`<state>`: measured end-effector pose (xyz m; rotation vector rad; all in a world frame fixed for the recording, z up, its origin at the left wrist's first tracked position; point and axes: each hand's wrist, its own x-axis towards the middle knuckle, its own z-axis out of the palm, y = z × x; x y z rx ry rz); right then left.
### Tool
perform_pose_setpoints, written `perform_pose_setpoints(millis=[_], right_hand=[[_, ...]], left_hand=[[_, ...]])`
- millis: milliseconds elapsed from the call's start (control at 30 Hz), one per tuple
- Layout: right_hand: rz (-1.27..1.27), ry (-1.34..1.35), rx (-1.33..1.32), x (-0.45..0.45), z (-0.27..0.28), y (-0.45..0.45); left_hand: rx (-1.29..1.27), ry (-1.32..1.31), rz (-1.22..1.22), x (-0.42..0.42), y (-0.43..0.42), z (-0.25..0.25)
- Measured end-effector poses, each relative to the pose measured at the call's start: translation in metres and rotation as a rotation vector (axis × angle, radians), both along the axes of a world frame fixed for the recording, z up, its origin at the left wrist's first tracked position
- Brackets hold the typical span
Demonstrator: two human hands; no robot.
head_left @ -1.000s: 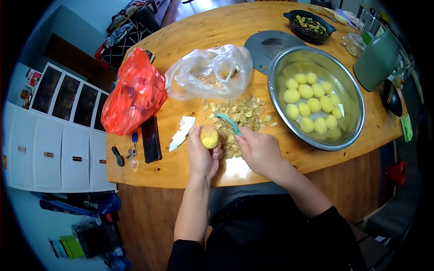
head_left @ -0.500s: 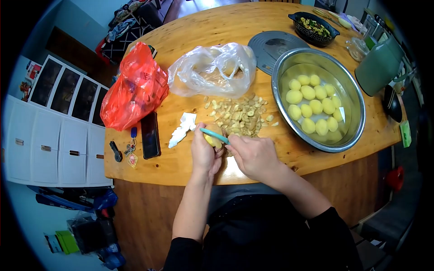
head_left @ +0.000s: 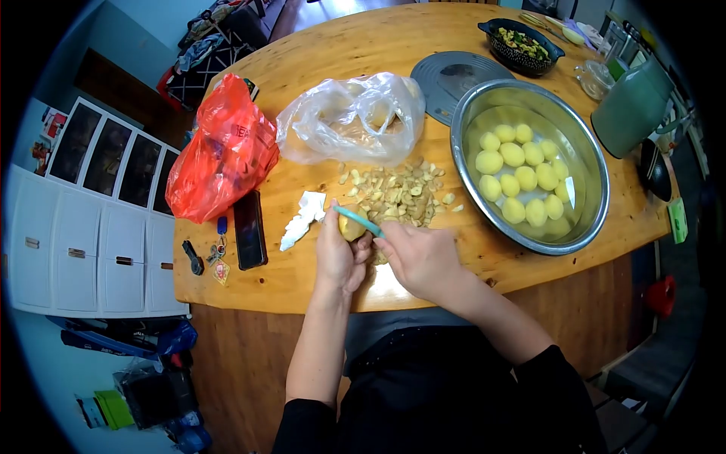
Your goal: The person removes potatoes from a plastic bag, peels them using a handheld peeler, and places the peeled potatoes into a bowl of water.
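My left hand (head_left: 338, 256) is closed around a partly peeled potato (head_left: 352, 225) near the table's front edge. In my right hand (head_left: 422, 257) is a teal peeler (head_left: 358, 219), its head lying across the potato. Just beyond my hands is a heap of potato peelings (head_left: 397, 191). To the right stands a large metal basin (head_left: 461, 155) of water with several peeled, pale yellow potatoes (head_left: 527, 178) in it. A clear plastic bag (head_left: 352, 121) with roundish things inside lies behind the peelings. My fingers hide the potato's lower side.
Left of my hands are a crumpled white tissue (head_left: 302, 219), a black phone (head_left: 249, 229), keys (head_left: 220, 248) and a red plastic bag (head_left: 221, 155). Farther back sit a grey round mat (head_left: 442, 79), a dark dish of food (head_left: 522, 47) and a green jug (head_left: 631, 110).
The potato has turned a little in my left hand, and the peeler lies at a slightly different angle on it. The whole view has shifted slightly.
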<state>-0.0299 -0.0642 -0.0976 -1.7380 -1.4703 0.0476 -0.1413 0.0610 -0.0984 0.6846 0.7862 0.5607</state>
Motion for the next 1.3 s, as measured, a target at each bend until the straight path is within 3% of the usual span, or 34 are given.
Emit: perform_pose_setpoints(millis=[233, 333, 667, 800, 1033, 1300], right_hand=[[0.011, -0.059, -0.042, -0.003, 0.001, 0.0], [-0.12, -0.079, -0.272, 0.008, -0.014, 0.008], [-0.04, 0.019, -0.03, -0.002, 0.004, 0.001], [0.003, -0.03, -0.078, -0.008, 0.004, 0.0], [-0.105, 0.116, -0.244, 0.017, 0.009, 0.004], [-0.127, 0.233, -0.239, 0.018, -0.003, 0.005]], left_hand=[[0.119, 0.101, 0.149, 0.007, -0.01, 0.007], [0.244, 0.15, 0.1, 0.005, -0.006, 0.003], [0.043, 0.01, 0.072, 0.003, 0.004, 0.001], [0.049, 0.028, 0.086, 0.003, 0.002, -0.004], [0.1, -0.018, 0.066, -0.004, 0.005, 0.001], [-0.034, -0.211, 0.021, -0.005, 0.007, 0.003]])
